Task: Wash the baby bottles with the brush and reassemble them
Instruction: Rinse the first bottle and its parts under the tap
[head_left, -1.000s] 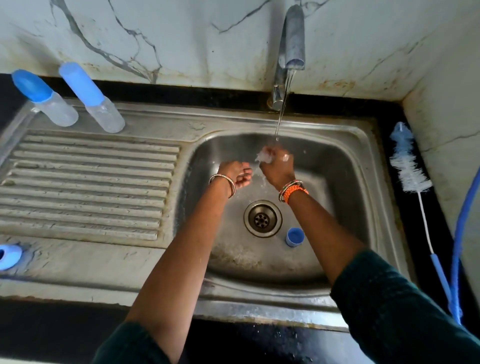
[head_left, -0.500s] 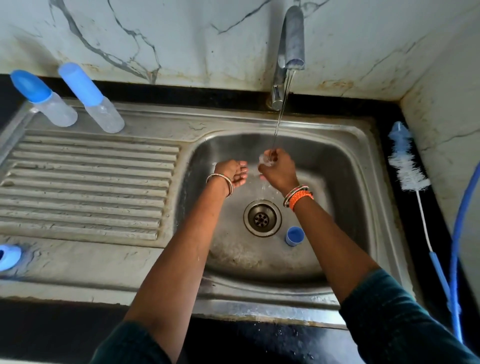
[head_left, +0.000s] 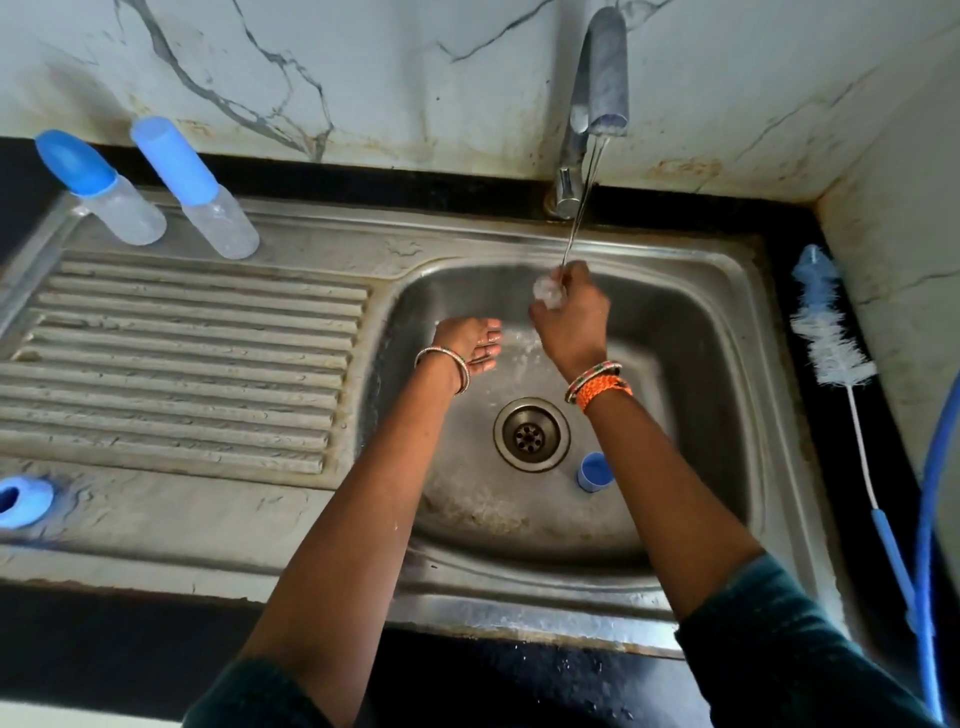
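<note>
The right hand (head_left: 570, 322) is raised under the tap (head_left: 597, 73), its fingers curled round a small clear piece (head_left: 548, 291), most likely a bottle teat, though it is too blurred to be sure. A thin stream of water (head_left: 579, 218) falls from the spout onto that piece. The left hand (head_left: 470, 345) hangs lower and to the left inside the sink (head_left: 691, 322), fingers loosely bent and holding nothing, apart from the right hand. A metal bangle sits on the left wrist, orange and mixed bangles on the right.

Below the hands lies the drain (head_left: 531, 434), and just right of it a small blue cap (head_left: 595, 472) rests on the sink floor. On the drainboard (head_left: 182, 364), at its far left corner, two baby bottles stand side by side with blue covers on: the left bottle (head_left: 101, 189) and the right bottle (head_left: 195, 187). A blue ring (head_left: 23, 501) lies at the drainboard's near left edge. The bottle brush (head_left: 831, 332) lies on the dark desk (head_left: 779, 228) right of the sink, bristles toward the wall.
</note>
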